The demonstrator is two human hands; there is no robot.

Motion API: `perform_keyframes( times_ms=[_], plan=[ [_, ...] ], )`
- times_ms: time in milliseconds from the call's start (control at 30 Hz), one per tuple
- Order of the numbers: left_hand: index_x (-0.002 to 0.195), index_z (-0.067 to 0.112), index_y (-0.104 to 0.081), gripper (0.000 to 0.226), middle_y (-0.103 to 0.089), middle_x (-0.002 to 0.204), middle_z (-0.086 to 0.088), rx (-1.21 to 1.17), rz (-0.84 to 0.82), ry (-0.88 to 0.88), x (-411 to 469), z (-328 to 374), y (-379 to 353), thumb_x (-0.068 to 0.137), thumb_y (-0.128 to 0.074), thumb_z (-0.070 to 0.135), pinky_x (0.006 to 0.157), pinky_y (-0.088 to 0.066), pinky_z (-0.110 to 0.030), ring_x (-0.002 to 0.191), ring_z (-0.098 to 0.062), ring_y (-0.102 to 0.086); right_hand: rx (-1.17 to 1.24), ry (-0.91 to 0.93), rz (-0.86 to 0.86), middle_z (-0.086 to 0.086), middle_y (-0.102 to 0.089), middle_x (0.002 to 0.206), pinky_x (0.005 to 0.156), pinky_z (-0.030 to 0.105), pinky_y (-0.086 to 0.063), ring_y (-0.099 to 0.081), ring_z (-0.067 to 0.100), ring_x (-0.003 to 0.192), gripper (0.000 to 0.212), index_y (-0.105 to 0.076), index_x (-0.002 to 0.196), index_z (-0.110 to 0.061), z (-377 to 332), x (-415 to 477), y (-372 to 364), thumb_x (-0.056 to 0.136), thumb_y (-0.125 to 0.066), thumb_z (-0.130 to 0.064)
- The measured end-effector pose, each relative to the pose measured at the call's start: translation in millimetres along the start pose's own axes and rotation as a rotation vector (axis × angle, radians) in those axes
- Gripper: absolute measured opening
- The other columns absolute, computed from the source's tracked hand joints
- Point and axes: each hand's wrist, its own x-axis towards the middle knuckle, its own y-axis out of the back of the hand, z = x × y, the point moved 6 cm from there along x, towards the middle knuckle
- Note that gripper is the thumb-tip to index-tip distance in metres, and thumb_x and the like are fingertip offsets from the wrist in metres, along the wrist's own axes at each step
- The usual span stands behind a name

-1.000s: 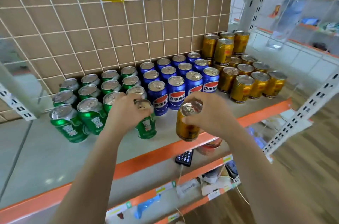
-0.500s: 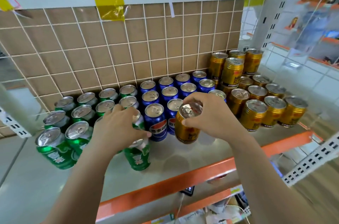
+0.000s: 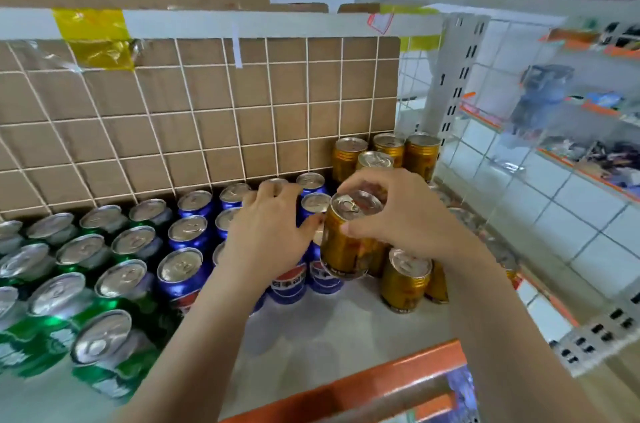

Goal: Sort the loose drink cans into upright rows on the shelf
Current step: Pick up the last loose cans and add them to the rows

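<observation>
Head view: gold can held aloft

Right hand grips the tilted gold can by its rim above the shelf, beside the blue cans. Left hand rests straight-fingered on them.

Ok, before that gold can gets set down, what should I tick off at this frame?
1. Grip: right hand holds the lifted gold can by its top rim. Ok.
2. Can upright: it leans a little, off the shelf. Not ok.
3. Landing spot: bare shelf beside the front standing gold can. Ok.
4. Left hand clear: it rests on the blue cans, fingertips close beside the lifted can. Cannot tell.
5. Gold cans in view stand upright. Ok.
</observation>
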Motion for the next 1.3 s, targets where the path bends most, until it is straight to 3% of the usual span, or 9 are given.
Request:
perform_keyframes(
  times_ms=[100, 267, 400, 533, 867, 967, 1133, 1200, 1300],
  plan=[
    [0.141, 0.027, -0.035, 0.059, -0.042, 0.136, -0.008, -0.015, -0.019, 0.012, 14.2, 25.0, -18.3, 0.089, -0.049, 0.051, 0.096, -0.039, -0.040, 0.126, -0.030, -0.037, -0.002, 0.015, 0.006, -0.027, -0.057, 0.091, 0.065, -0.004, -0.036, -0.049, -0.022, 0.084, 0.033, -0.066, 0.097, -0.031, 23.6, 6.3, 34.0, 0.068, -0.079, -0.020],
    [0.141, 0.028, -0.033, 0.059, -0.036, 0.142, -0.005, -0.012, -0.057, 0.040, 32.1, 53.5, -42.5, 0.089, -0.048, 0.052, 0.099, -0.041, -0.040, 0.129, -0.029, -0.036, -0.055, -0.020, 0.012, -0.022, -0.061, 0.096, 0.065, 0.012, -0.036, -0.054, -0.007, 0.088, 0.032, -0.067, 0.090, -0.034, 69.1, 23.5, 81.5, 0.066, -0.078, -0.015],
    [0.142, 0.028, -0.030, 0.059, -0.032, 0.146, -0.006, 0.059, -0.101, 0.039, 45.6, 72.1, -56.5, 0.091, -0.044, 0.054, 0.102, -0.039, -0.041, 0.134, -0.031, -0.030, -0.017, -0.037, -0.011, -0.020, -0.062, 0.096, 0.065, 0.009, -0.036, -0.052, -0.010, 0.088, 0.027, -0.067, 0.084, -0.028, 105.5, 48.7, 94.8, 0.067, -0.076, -0.009],
    [0.141, 0.028, -0.028, 0.059, -0.031, 0.146, -0.005, 0.083, -0.093, 0.028, 57.0, 77.9, -63.1, 0.090, -0.043, 0.055, 0.104, -0.039, -0.041, 0.134, -0.028, -0.030, 0.028, -0.029, -0.039, -0.012, -0.064, 0.101, 0.073, 0.019, -0.041, -0.057, 0.001, 0.096, 0.029, -0.066, 0.082, -0.027, 126.1, 73.8, 91.5, 0.069, -0.074, -0.003],
    [0.143, 0.030, -0.025, 0.061, -0.034, 0.144, -0.005, 0.065, -0.049, 0.087, 73.3, 67.7, -69.0, 0.090, -0.045, 0.054, 0.104, -0.041, -0.043, 0.133, -0.029, -0.033, -0.032, -0.003, -0.173, -0.013, -0.055, 0.103, 0.074, 0.010, -0.040, -0.054, 0.006, 0.101, 0.030, -0.063, 0.090, -0.025, 135.6, 92.2, 68.2, 0.078, -0.062, 0.002],
    [0.143, 0.030, -0.025, 0.061, -0.032, 0.145, -0.006, 0.050, -0.062, 0.089, 82.0, 68.8, -71.9, 0.090, -0.046, 0.052, 0.103, -0.041, -0.046, 0.133, -0.032, -0.033, -0.035, 0.000, -0.188, -0.019, -0.054, 0.103, 0.088, 0.034, -0.052, -0.061, 0.022, 0.107, 0.032, -0.064, 0.092, -0.027, 136.2, 88.9, 67.6, 0.078, -0.062, 0.002],
    [0.143, 0.030, -0.024, 0.062, -0.033, 0.144, -0.006, 0.048, -0.034, 0.084, 85.0, 67.7, -69.6, 0.090, -0.048, 0.051, 0.102, -0.041, -0.045, 0.132, -0.032, -0.035, -0.161, 0.003, -0.155, -0.002, -0.056, 0.122, 0.090, 0.036, -0.047, -0.057, 0.025, 0.112, 0.031, -0.064, 0.104, -0.020, 134.2, 86.2, 63.5, 0.079, -0.061, -0.001],
    [0.142, 0.028, -0.025, 0.061, -0.036, 0.142, -0.006, 0.065, 0.010, 0.087, 83.2, 64.5, -63.4, 0.090, -0.048, 0.051, 0.101, -0.043, -0.042, 0.130, -0.029, -0.037, -0.201, 0.070, -0.042, -0.004, -0.056, 0.120, 0.096, 0.033, -0.042, -0.049, 0.021, 0.120, 0.032, -0.064, 0.105, -0.021, 128.2, 84.7, 65.4, 0.078, -0.062, -0.004],
    [0.141, 0.026, -0.029, 0.059, -0.037, 0.141, -0.005, 0.115, 0.089, 0.144, 76.9, 51.9, -46.6, 0.091, -0.046, 0.051, 0.100, -0.043, -0.039, 0.129, -0.026, -0.039, -0.240, 0.107, 0.076, -0.005, -0.041, 0.141, 0.110, 0.034, -0.024, -0.027, 0.017, 0.136, 0.035, -0.058, 0.119, -0.024, 105.3, 78.4, 65.0, 0.085, -0.061, -0.014]
  ],
)
